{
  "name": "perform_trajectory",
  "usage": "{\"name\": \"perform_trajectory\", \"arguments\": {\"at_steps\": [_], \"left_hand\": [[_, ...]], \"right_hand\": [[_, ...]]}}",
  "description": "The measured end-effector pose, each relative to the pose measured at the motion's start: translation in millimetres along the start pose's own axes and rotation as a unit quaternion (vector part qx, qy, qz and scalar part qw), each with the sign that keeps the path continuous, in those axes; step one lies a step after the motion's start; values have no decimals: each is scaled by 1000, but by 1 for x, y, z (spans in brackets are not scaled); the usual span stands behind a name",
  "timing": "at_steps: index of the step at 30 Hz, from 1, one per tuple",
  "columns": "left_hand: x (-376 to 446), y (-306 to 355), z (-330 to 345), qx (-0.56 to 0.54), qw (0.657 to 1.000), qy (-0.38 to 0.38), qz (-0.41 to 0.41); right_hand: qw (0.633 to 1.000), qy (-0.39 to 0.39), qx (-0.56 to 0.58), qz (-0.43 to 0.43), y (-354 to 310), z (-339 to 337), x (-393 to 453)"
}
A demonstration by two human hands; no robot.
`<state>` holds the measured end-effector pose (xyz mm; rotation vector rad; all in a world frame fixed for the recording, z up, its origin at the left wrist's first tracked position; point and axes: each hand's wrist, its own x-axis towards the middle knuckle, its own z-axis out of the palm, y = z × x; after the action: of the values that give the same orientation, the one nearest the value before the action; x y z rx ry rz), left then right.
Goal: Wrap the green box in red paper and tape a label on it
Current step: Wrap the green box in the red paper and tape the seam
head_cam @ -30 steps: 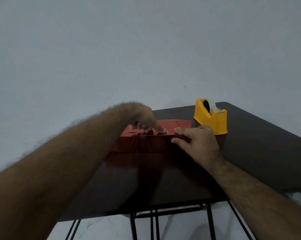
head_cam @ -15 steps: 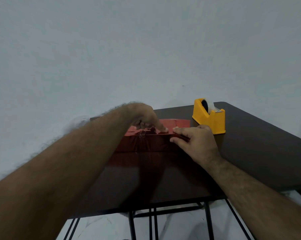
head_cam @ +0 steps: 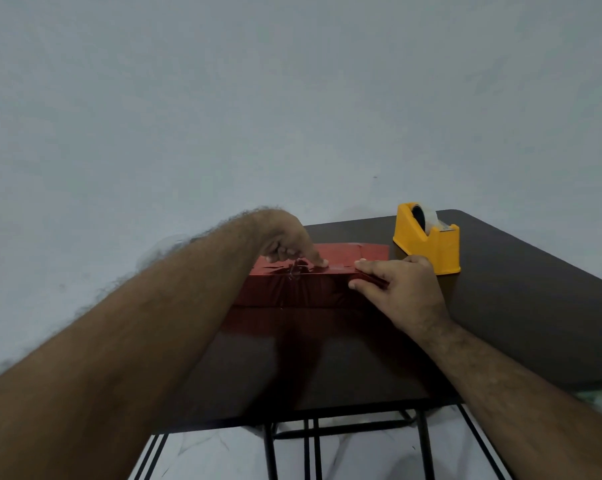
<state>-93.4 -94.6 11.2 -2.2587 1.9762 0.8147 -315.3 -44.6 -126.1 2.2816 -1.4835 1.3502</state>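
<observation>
Long box wrapped in glossy red paper [head_cam: 303, 289], lying flat toward the far left of the dark brown glossy tabletop [head_cam: 327, 358]; no green showing through the wrapping. Crinkled paper and a shiny strip of clear tape [head_cam: 337, 268] along the top near edge. Left hand [head_cam: 285, 244] arched over the box top, other fingers curled in, one extended fingertip pressing down on the taped seam. Right hand [head_cam: 399, 289] at the right end of the box, straight fingers laid on the top edge and thumb against the front face, pinching the paper fold there. Left end of the box hidden behind the left forearm. Just behind the right hand, yellow plastic tape dispenser [head_cam: 429, 240] with a clear roll, standing upright. Beyond, plain pale grey wall [head_cam: 292, 98]; below the near edge, black metal table legs [head_cam: 310, 445] over a white marbled floor.
</observation>
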Motion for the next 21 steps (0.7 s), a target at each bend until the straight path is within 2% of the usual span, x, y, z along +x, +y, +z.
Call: {"name": "perform_trajectory", "arguments": {"at_steps": [9, 11, 13, 15, 16, 19, 21], "left_hand": [[-12, 0, 2, 3, 999, 29, 37], [-10, -19, -1, -43, 994, 71, 74], [-8, -45, 0, -113, 965, 179, 155], [-12, -71, 7, -99, 926, 273, 239], [-16, -83, 13, -64, 916, 288, 272], [-20, -110, 30, 38, 901, 268, 340], [-21, -118, 38, 60, 889, 288, 352]], "right_hand": [[1000, 6, -27, -10, -3, -1, 0], [999, 10, -40, -30, -3, -3, 0], [996, 13, -66, -59, -2, -3, 0], [991, 27, -101, -88, -2, -4, 2], [987, 44, -115, -100, -3, -5, 3], [975, 110, -131, -140, -23, -11, 11], [969, 73, -135, -193, -47, -9, 22]]}}
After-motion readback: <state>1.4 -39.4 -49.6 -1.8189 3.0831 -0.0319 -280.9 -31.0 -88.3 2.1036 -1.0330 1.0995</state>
